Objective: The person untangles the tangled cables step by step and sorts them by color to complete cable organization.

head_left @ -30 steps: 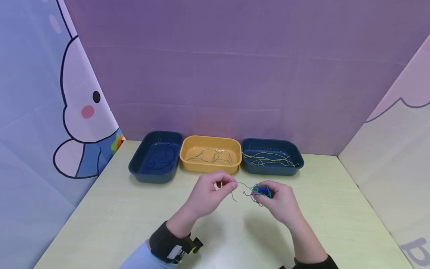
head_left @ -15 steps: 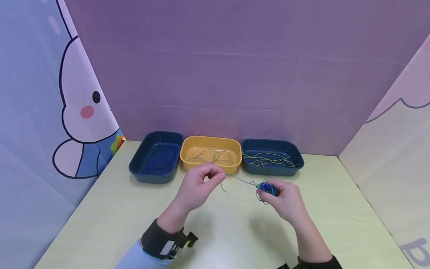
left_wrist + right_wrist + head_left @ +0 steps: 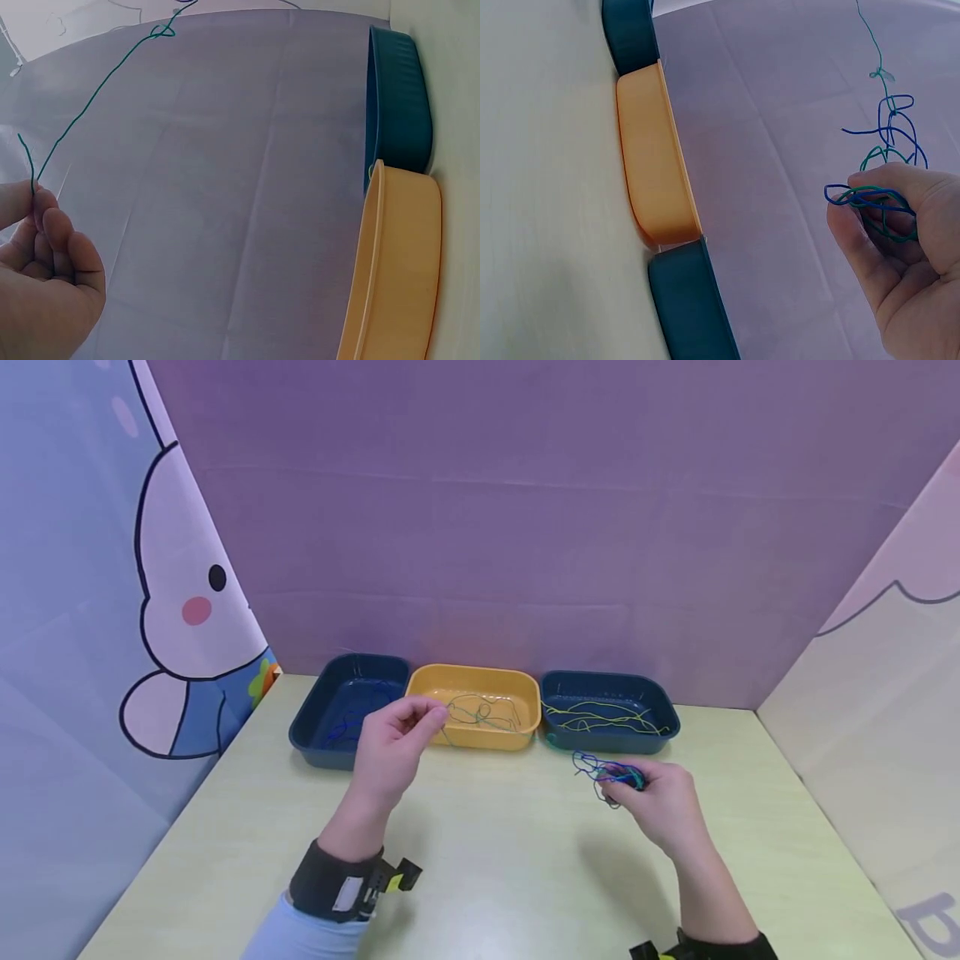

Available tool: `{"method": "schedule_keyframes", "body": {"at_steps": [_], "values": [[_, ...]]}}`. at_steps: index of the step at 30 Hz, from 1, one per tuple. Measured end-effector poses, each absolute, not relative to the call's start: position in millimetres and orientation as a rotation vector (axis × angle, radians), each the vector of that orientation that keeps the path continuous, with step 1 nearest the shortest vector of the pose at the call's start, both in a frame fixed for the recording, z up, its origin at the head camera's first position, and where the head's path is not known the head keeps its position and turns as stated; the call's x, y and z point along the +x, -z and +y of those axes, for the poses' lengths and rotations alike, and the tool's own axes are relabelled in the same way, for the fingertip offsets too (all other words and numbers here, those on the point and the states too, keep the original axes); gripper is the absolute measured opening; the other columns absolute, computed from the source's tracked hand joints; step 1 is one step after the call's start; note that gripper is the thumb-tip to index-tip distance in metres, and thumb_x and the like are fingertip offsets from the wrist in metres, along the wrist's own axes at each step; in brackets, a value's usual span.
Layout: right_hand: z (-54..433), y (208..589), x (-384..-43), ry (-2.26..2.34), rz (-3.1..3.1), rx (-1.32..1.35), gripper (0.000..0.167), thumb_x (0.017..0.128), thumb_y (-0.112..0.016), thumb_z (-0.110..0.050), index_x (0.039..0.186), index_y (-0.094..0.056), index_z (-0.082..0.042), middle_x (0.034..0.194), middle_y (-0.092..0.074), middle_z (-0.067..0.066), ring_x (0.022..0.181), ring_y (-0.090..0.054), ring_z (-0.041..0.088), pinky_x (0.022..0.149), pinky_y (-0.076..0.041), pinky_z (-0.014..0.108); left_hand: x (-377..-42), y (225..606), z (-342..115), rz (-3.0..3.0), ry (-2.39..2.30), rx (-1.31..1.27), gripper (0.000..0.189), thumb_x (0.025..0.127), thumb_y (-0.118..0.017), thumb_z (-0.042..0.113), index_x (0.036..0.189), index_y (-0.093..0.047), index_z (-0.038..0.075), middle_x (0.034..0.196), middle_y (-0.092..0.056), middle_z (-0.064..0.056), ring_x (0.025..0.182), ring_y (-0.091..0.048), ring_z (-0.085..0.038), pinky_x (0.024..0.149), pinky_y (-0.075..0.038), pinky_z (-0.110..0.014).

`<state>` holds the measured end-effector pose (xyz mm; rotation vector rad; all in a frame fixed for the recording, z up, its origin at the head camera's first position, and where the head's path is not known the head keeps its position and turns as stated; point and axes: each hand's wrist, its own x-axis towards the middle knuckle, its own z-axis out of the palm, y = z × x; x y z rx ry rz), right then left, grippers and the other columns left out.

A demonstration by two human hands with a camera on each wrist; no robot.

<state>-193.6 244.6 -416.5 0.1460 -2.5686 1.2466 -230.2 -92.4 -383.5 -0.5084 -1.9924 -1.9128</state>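
Note:
My left hand (image 3: 393, 743) pinches the end of a thin green wire (image 3: 97, 90) between thumb and forefinger, a short tail sticking out past the fingertips. In the left wrist view the wire runs taut-looking to a small loop near the top. To the right, my right hand (image 3: 667, 806) grips a tangle of blue and green wires (image 3: 618, 774) between thumb and fingers. Loose blue loops poke out of it. The right wrist view has the green wire leading away from this bundle (image 3: 877, 199) through a small knot-like loop. Part of the bundle is hidden in the palm.
Three trays stand along the purple back wall. The left dark blue tray (image 3: 309, 727) holds blue wires, the yellow tray (image 3: 480, 740) green-grey ones, and the right dark blue tray (image 3: 611, 743) yellow ones. Both hands are above the pale table (image 3: 510, 868).
My left hand has moved left and up, drawing the green wire out longer, and now overlaps the left and yellow trays. My right hand has shifted slightly right with the tangle.

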Motion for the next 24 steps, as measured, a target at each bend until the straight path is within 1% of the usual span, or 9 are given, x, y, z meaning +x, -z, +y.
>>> {"method": "schedule_keyframes", "body": {"at_steps": [2, 5, 8, 11, 13, 16, 20, 23, 24], "values": [[246.9, 415.9, -193.8, -1.236, -2.573, 0.136, 0.014, 0.086, -0.081, -0.009, 0.099, -0.08, -0.005, 0.079, -0.074, 0.002, 0.068, -0.063, 0.015, 0.057, -0.051, 0.026, -230.7, 382.2, -94.5, -1.965, 1.955, -0.479, 0.018, 0.1, -0.068, 0.014, 0.104, -0.073, -0.002, 0.092, -0.066, -0.016, 0.083, -0.057, -0.03, 0.074, -0.053, -0.025], [251.2, 415.0, -194.0, -1.22, -2.584, 0.1, 0.015, 0.087, -0.08, -0.01, 0.101, -0.08, -0.004, 0.081, -0.076, 0.003, 0.07, -0.064, 0.015, 0.057, -0.051, 0.025, -231.4, 380.2, -98.7, -1.902, 2.018, -0.417, 0.02, 0.101, -0.067, 0.016, 0.105, -0.071, -0.003, 0.093, -0.065, -0.015, 0.088, -0.057, -0.032, 0.08, -0.054, -0.026], [254.5, 413.7, -193.5, -1.237, -2.592, 0.054, 0.016, 0.088, -0.08, -0.01, 0.103, -0.08, -0.004, 0.084, -0.076, 0.005, 0.073, -0.066, 0.015, 0.059, -0.051, 0.025, -231.9, 378.3, -104.0, -1.831, 2.046, -0.341, 0.019, 0.101, -0.066, 0.015, 0.106, -0.07, -0.003, 0.093, -0.064, -0.013, 0.089, -0.057, -0.029, 0.082, -0.054, -0.025], [256.4, 413.0, -194.0, -1.254, -2.596, 0.024, 0.016, 0.088, -0.079, -0.01, 0.103, -0.081, -0.004, 0.085, -0.076, 0.006, 0.075, -0.067, 0.017, 0.06, -0.051, 0.026, -233.2, 376.8, -109.2, -1.767, 2.045, -0.29, 0.02, 0.101, -0.066, 0.013, 0.107, -0.07, -0.005, 0.093, -0.063, -0.017, 0.089, -0.056, -0.028, 0.083, -0.054, -0.026], [257.5, 412.3, -194.2, -1.255, -2.601, 0.03, 0.017, 0.089, -0.079, -0.012, 0.104, -0.08, -0.003, 0.085, -0.077, 0.006, 0.076, -0.068, 0.017, 0.061, -0.051, 0.026, -234.6, 375.9, -112.9, -1.745, 2.033, -0.259, 0.022, 0.101, -0.066, 0.015, 0.107, -0.07, -0.006, 0.093, -0.063, -0.019, 0.089, -0.057, -0.028, 0.083, -0.054, -0.027], [260.7, 410.9, -194.0, -1.227, -2.608, 0.01, 0.018, 0.09, -0.079, -0.015, 0.104, -0.08, -0.003, 0.085, -0.077, 0.005, 0.078, -0.069, 0.017, 0.063, -0.051, 0.026, -237.4, 375.0, -119.6, -1.669, 2.019, -0.179, 0.026, 0.101, -0.067, 0.019, 0.106, -0.071, -0.006, 0.093, -0.065, -0.018, 0.089, -0.058, -0.028, 0.084, -0.053, -0.029], [265.6, 408.8, -192.3, -1.225, -2.588, -0.027, 0.018, 0.09, -0.08, -0.017, 0.103, -0.081, -0.004, 0.085, -0.077, 0.005, 0.081, -0.07, 0.015, 0.068, -0.052, 0.024, -237.4, 373.5, -125.4, -1.632, 1.993, -0.107, 0.024, 0.1, -0.068, 0.022, 0.105, -0.073, -0.001, 0.09, -0.068, -0.009, 0.088, -0.059, -0.026, 0.085, -0.052, -0.028], [267.2, 408.1, -192.0, -1.28, -2.565, -0.015, 0.019, 0.09, -0.08, -0.018, 0.102, -0.081, -0.003, 0.085, -0.077, 0.005, 0.081, -0.07, 0.013, 0.071, -0.053, 0.022, -237.2, 373.0, -125.8, -1.671, 1.996, -0.116, 0.025, 0.1, -0.069, 0.023, 0.105, -0.073, -0.001, 0.091, -0.068, -0.007, 0.088, -0.06, -0.024, 0.085, -0.053, -0.027], [267.5, 408.1, -192.1, -1.292, -2.56, -0.01, 0.02, 0.09, -0.08, -0.018, 0.102, -0.081, -0.003, 0.085, -0.077, 0.005, 0.081, -0.07, 0.012, 0.071, -0.054, 0.022, -237.9, 373.0, -126.1, -1.666, 2.005, -0.117, 0.026, 0.099, -0.069, 0.024, 0.105, -0.073, -0.001, 0.092, -0.068, -0.009, 0.087, -0.06, -0.024, 0.084, -0.053, -0.027]]}}
